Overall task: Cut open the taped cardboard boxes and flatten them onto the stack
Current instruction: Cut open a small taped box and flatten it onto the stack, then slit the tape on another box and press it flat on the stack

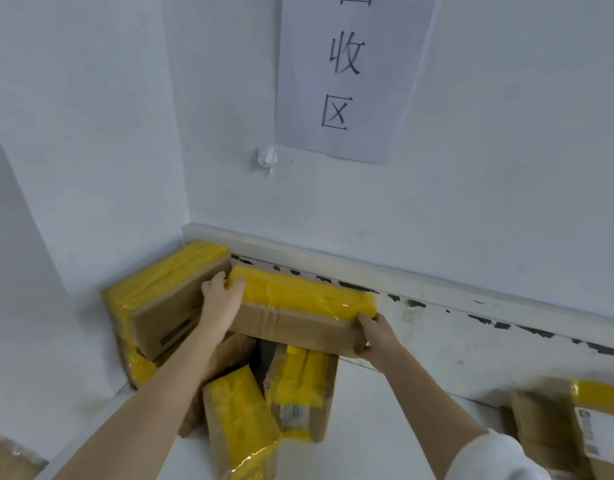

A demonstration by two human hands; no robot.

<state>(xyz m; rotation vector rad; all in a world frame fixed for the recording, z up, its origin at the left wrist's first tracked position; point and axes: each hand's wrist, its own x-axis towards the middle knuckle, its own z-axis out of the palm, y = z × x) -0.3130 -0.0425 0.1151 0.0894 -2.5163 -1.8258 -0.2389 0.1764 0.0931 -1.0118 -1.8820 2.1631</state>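
Both hands grip one long cardboard box (298,313) with yellow tape on top, by the far wall above the pile in the corner. The left hand (222,299) curls over its left end; the right hand (376,336) clasps its near right corner. More taped boxes (239,420) lie below on the floor

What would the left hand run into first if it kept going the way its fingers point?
Likely the baseboard and wall behind; the left hand grips the end of the long taped box, fingers pointing up and away. Depth is unclear.
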